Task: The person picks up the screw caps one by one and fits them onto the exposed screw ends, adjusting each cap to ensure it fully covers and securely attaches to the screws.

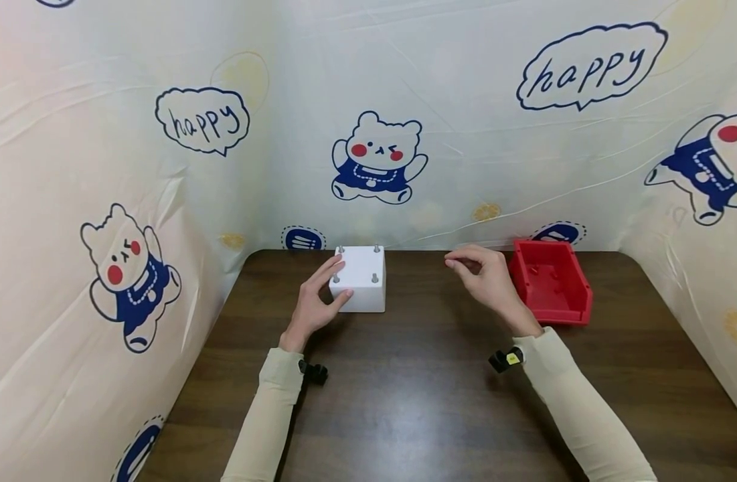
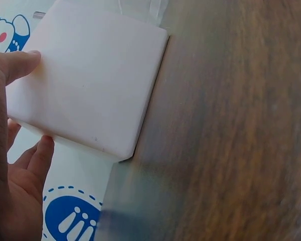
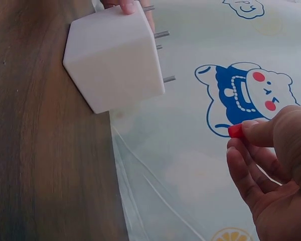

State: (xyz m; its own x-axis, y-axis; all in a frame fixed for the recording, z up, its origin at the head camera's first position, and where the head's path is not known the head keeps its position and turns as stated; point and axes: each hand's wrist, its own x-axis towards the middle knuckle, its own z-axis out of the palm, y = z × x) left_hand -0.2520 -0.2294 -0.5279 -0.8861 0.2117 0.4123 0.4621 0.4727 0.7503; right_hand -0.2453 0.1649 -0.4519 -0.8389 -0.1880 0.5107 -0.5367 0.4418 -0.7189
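Filling the upper frame is a bear-printed backdrop [image 1: 308,80], one bear cut off at the right edge. Below it spreads the dark wooden table [image 1: 404,408], and two pale sleeves [image 1: 260,415] run up from the bottom, sliced by the frame edge. Right of centre, the red bin [image 1: 549,314] sits beside the right forearm; small red pieces [image 1: 535,270] inside blend into its floor, their shape hard to read. And here, just left of centre at the table's far edge, is the white block [image 1: 368,299]! The left hand [image 1: 315,298] grips its near left corner, thumb on the front face, fingers along the left side, partly lost behind the block in the left wrist view. Over to the right hand [image 1: 488,278], raised right of the block and well apart from it: thumb and forefinger are pinched together. Four grey threaded studs [image 1: 375,278] stand on the block's top. Smallest of all, the red cap-like piece [image 3: 235,131], clamped between those right fingertips, partly covered, barely discernible from the head view.
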